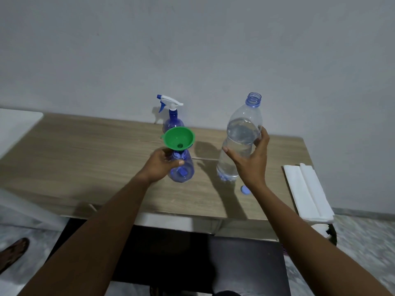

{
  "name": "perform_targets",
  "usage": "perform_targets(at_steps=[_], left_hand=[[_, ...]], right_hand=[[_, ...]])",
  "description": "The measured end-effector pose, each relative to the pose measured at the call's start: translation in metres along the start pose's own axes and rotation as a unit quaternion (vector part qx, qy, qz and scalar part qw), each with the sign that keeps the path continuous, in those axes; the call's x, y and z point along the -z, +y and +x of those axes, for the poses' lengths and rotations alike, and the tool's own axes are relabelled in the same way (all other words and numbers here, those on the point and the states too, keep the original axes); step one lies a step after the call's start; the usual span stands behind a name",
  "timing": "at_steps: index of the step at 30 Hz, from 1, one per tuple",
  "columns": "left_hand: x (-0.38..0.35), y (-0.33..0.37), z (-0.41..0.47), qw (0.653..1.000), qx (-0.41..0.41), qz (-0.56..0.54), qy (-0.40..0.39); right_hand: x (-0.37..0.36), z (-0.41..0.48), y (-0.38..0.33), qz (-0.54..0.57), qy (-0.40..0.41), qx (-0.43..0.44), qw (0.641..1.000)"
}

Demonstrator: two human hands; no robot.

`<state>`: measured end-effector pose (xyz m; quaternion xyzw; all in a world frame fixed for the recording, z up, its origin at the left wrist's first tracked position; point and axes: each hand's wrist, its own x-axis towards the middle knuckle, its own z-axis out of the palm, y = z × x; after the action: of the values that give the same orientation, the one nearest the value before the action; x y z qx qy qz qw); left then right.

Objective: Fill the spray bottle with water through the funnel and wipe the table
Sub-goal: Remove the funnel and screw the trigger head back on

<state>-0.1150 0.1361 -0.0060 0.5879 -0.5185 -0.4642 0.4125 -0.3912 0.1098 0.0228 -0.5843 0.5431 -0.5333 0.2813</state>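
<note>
A blue spray bottle without its head stands on the wooden table, and a green funnel sits in its neck. My left hand grips this bottle near the neck. My right hand holds a clear water bottle, uncapped, partly full, tilted slightly with its base close to the tabletop. Its blue cap lies on the table below my right wrist.
A second blue spray bottle with a white trigger head stands behind the funnel by the wall. Folded white cloth lies at the table's right end. A white surface adjoins the left edge. A sandalled foot is on the floor at left.
</note>
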Motion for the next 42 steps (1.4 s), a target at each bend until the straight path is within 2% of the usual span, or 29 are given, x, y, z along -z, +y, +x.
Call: perform_targets(at_steps=[3, 5, 8, 12, 15, 17, 25, 30, 42], left_hand=[[-0.001, 0.003, -0.004, 1.000, 0.002, 0.013, -0.003], [-0.001, 0.006, -0.008, 1.000, 0.000, 0.015, -0.006], [0.001, 0.008, -0.015, 0.999, 0.009, 0.029, -0.013], [0.006, 0.007, -0.026, 0.999, 0.020, 0.044, -0.022], [0.009, 0.008, -0.033, 0.998, 0.012, 0.052, -0.037], [0.011, 0.009, -0.036, 0.997, -0.004, 0.069, -0.046], [0.027, -0.004, -0.031, 0.993, -0.011, 0.060, -0.096], [0.036, -0.012, -0.025, 0.991, -0.008, 0.049, -0.126], [0.046, -0.008, -0.022, 0.988, -0.022, 0.057, -0.144]], right_hand=[[-0.005, -0.027, -0.003, -0.033, 0.128, 0.023, 0.991], [-0.014, -0.040, -0.006, -0.015, 0.134, 0.069, 0.988], [-0.033, -0.047, -0.012, 0.051, -0.028, 0.070, 0.996], [-0.062, -0.044, -0.021, 0.103, -0.216, 0.006, 0.971], [-0.080, -0.034, -0.024, 0.115, -0.305, -0.024, 0.945], [-0.088, -0.032, -0.026, 0.122, -0.324, -0.036, 0.937], [-0.101, -0.037, -0.037, 0.159, -0.304, -0.100, 0.934], [-0.105, -0.043, -0.041, 0.148, -0.267, -0.102, 0.947], [-0.117, -0.052, -0.051, 0.132, -0.209, -0.101, 0.964]])
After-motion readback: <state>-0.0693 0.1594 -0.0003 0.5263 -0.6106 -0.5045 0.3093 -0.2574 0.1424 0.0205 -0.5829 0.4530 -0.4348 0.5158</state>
